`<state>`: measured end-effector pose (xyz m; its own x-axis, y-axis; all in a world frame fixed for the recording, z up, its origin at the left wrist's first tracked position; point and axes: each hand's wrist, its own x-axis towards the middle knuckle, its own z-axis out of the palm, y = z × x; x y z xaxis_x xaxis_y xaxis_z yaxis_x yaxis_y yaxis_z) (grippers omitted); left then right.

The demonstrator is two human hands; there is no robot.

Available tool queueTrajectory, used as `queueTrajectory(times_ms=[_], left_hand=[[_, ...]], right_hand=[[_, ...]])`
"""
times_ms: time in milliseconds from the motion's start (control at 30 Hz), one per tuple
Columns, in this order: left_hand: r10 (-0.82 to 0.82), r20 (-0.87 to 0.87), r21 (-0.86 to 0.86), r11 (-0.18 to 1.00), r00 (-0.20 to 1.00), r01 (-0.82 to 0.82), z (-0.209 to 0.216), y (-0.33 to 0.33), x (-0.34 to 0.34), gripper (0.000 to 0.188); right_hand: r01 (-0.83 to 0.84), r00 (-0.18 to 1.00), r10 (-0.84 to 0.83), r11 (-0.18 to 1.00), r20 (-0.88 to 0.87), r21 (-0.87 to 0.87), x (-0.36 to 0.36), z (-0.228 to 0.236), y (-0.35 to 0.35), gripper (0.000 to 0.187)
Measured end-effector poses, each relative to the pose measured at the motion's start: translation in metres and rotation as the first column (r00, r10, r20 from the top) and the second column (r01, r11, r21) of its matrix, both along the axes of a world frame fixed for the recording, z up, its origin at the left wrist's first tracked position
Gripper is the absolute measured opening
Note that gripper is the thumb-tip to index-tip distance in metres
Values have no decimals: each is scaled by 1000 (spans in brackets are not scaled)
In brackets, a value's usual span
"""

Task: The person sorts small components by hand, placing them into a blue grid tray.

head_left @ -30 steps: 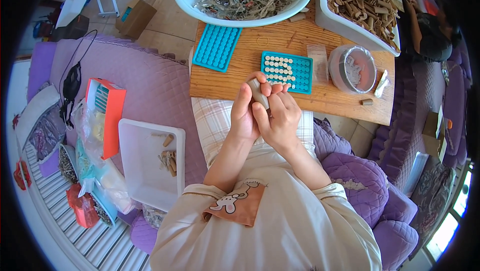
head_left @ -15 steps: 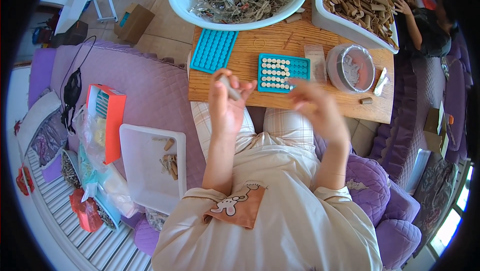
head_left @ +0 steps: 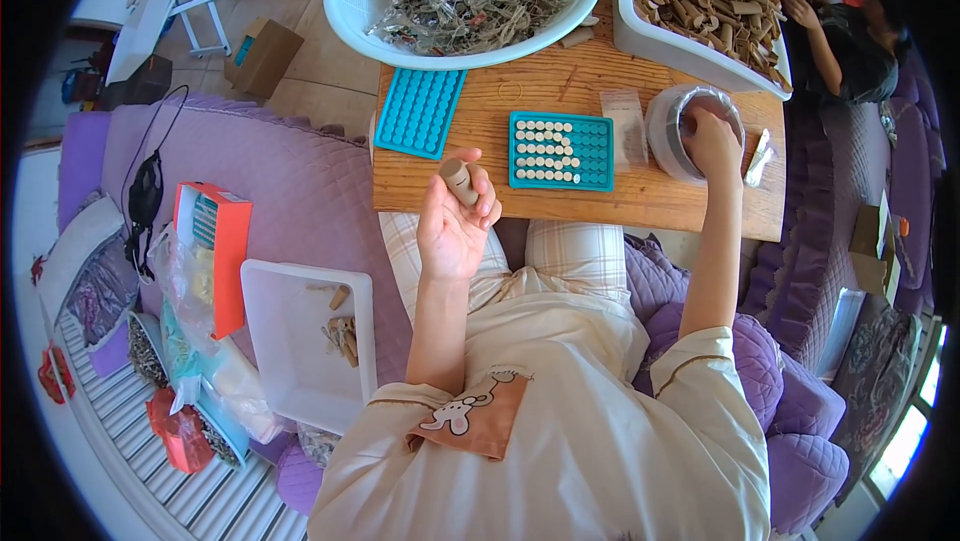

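Above the table's front edge, my left hand (head_left: pixel 458 221) is closed around a short brown cardboard tube (head_left: pixel 459 183), tilted with one end up. My right hand (head_left: pixel 711 141) reaches into a round, clear-lined tub (head_left: pixel 664 131) at the table's right; its fingers are hidden inside. Between the hands lies a teal tray (head_left: pixel 595 181) with rows of round pale pieces in its left part and bare pockets at the right. A second teal tray (head_left: pixel 421 111), with nothing in its pockets, lies to the left.
A pale blue basin (head_left: pixel 345 1) of tangled clear pieces and a white bin (head_left: pixel 700 69) of brown tubes stand at the back. A clear packet (head_left: pixel 625 129) lies beside the tub. On the couch at left are a white tray (head_left: pixel 300 381) and a red box (head_left: pixel 232 261). Another person (head_left: pixel 850 51) sits far right.
My right hand has moved from over the teal tray rightward into the tub. My left hand keeps the cardboard tube, now turned more end-up. The view has shifted slightly.
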<state>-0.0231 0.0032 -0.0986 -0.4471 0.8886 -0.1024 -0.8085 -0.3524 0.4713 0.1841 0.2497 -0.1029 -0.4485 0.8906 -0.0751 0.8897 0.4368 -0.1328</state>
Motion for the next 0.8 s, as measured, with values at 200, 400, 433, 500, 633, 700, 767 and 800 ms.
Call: queueTrajectory(times_ms=[200,400,433,500,633,700,767,800], left_hand=[[-22,-73,-13,1000,997,21,-3,4,2,41],[-26,-82,-19,1000,996,24,-4,2,-1,40],[-30,-89,-17,999,996,29,-4,2,-1,40],[-35,-96,-16,999,995,34,-4,2,-1,40],[-48,-76,-7,999,996,48,-2,2,0,40],[-55,-64,-12,998,996,54,-1,3,1,40],[-21,-56,-60,998,998,17,-1,4,2,39],[-21,-55,-58,998,998,18,-1,4,2,39]], right_hand=[[-11,1000,11,1000,29,5,0,-9,12,16],[-26,991,32,998,-131,48,8,-5,11,19],[-40,976,53,997,-212,68,10,-4,12,18],[-51,954,75,995,-290,88,14,-3,9,18],[85,893,-131,989,-431,-124,14,13,-2,15],[128,865,-212,970,-455,-208,17,13,-2,15],[55,767,-186,972,-614,-226,22,9,0,17],[55,767,-186,973,-614,-225,24,10,1,17]])
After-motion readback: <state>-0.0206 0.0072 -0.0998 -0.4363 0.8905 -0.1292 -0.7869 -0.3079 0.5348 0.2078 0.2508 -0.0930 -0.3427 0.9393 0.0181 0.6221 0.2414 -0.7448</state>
